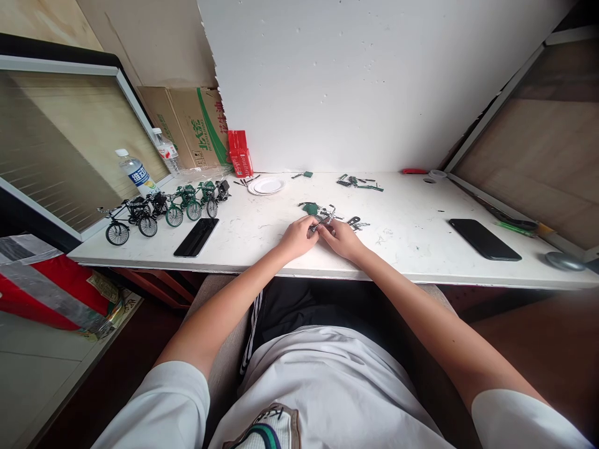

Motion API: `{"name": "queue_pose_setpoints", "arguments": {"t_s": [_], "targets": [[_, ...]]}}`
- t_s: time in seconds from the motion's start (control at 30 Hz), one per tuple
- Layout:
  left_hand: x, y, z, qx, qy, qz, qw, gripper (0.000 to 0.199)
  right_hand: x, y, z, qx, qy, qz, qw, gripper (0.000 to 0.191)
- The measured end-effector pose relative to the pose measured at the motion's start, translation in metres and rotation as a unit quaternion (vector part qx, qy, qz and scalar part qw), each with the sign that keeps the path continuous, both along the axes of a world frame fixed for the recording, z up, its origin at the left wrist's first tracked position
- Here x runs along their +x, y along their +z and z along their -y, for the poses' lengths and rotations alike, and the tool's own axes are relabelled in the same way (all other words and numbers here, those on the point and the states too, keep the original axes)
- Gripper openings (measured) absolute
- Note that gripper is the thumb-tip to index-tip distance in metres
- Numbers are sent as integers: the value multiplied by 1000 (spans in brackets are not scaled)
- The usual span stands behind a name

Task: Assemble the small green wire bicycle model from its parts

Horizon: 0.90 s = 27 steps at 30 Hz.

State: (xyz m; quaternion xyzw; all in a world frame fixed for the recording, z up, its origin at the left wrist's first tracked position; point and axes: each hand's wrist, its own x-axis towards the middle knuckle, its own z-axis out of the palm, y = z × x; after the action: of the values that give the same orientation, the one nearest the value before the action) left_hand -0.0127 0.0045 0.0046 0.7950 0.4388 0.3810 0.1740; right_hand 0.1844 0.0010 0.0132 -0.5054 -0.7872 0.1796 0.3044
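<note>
My left hand [300,237] and my right hand [342,238] meet over the table near its front edge, fingers pinched together. Between them they hold a small model bicycle part [331,215] with thin silvery bars like a handlebar; the fingers cover its lower portion. Just beyond my left hand lies a green model piece [309,208]. Small dark and silvery parts [357,222] rest right beside my right hand.
Finished-looking model bicycles [187,203] stand in a row at left, near a phone [196,237] and a bottle [135,171]. White plates [266,185] and loose green parts [359,182] lie farther back. Another phone [485,239] lies at right.
</note>
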Motion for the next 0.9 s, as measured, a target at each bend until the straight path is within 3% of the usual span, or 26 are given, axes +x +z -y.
{"name": "queue_pose_setpoints", "arguments": {"t_s": [0.9], "targets": [[0,1,0,-5,1,-3,1000,10,-1,-1,0,6,-7,2,1000,40]]}}
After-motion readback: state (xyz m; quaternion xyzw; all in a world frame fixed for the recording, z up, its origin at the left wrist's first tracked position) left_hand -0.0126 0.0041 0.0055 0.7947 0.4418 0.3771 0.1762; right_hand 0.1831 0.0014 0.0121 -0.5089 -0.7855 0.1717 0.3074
